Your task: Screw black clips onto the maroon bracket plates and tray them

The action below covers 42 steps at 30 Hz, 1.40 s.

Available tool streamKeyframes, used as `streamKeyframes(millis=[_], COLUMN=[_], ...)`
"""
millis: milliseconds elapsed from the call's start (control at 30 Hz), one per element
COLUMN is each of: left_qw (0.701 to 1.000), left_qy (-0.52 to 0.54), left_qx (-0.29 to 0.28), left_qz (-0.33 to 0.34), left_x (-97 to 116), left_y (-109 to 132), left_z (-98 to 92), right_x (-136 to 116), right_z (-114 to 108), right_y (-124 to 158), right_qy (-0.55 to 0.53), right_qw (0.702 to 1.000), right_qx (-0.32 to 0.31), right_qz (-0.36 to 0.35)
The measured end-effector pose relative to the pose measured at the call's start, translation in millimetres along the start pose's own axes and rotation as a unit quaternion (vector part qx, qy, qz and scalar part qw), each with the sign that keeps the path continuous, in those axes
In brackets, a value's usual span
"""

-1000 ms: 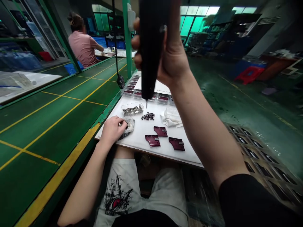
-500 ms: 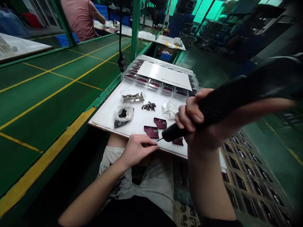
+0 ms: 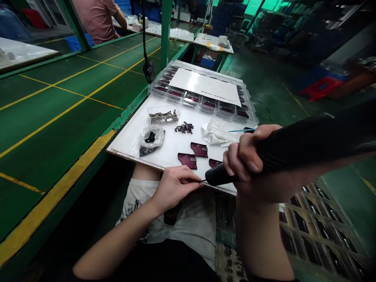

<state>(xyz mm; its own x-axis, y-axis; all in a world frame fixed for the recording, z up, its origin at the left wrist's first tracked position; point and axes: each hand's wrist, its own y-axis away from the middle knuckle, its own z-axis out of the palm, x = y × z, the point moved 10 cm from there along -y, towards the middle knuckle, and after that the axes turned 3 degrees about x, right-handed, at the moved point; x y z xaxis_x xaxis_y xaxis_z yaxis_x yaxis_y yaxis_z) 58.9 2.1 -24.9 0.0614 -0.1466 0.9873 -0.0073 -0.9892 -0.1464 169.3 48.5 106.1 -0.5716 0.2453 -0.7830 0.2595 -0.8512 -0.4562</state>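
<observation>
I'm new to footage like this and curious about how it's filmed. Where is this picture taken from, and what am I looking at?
This view comes from one camera worn on a person's head, looking forward and down, so the arms reaching in from the bottom are that person's own. The right hand grips a black electric screwdriver. Its thin bit nearly meets the left hand, whose fingers pinch at its tip; anything held there is too small to make out. On the white board lie three maroon plates, a small clear box of metal pieces, loose black bits, a plastic bag and a white cloth. Behind them sits a clear tray of maroon parts. Another person sits farther off.
</observation>
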Motion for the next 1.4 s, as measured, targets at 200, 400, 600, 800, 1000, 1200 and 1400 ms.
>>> streamKeyframes(millis=[200, 400, 600, 800, 1000, 1200, 1400], left_qw=[1.000, 0.999, 0.995, 0.937, 0.915, 0.915, 0.923], left_qy=[-0.017, -0.020, -0.083, -0.307, -0.362, -0.378, -0.375], left_qx=[-0.019, -0.037, -0.011, 0.001, -0.030, -0.033, -0.023], left_qz=[0.007, -0.018, 0.050, 0.168, 0.174, 0.139, 0.086], left_x=[4, -2, 4, 16, 2, -5, -8], left_y=[0, 2, 2, -23, -51, -55, -57], left_z=[4.2, 11.3, 8.7, -16.8, -12.5, -5.7, -6.9], right_x=[-4, -2, 1, 13, 30, 50, 58], right_z=[-3, -2, -10, -22, -30, -34, -39], right_y=[4, 5, 7, -8, -28, -33, -33], right_qy=[-0.024, -0.044, -0.008, -0.013, 0.014, 0.034, 0.031], right_qw=[1.000, 0.999, 1.000, 0.999, 0.994, 0.994, 0.993], right_qx=[0.007, -0.024, 0.013, 0.014, 0.102, 0.103, 0.110], right_qz=[-0.003, -0.015, 0.003, -0.030, -0.034, 0.002, 0.020])
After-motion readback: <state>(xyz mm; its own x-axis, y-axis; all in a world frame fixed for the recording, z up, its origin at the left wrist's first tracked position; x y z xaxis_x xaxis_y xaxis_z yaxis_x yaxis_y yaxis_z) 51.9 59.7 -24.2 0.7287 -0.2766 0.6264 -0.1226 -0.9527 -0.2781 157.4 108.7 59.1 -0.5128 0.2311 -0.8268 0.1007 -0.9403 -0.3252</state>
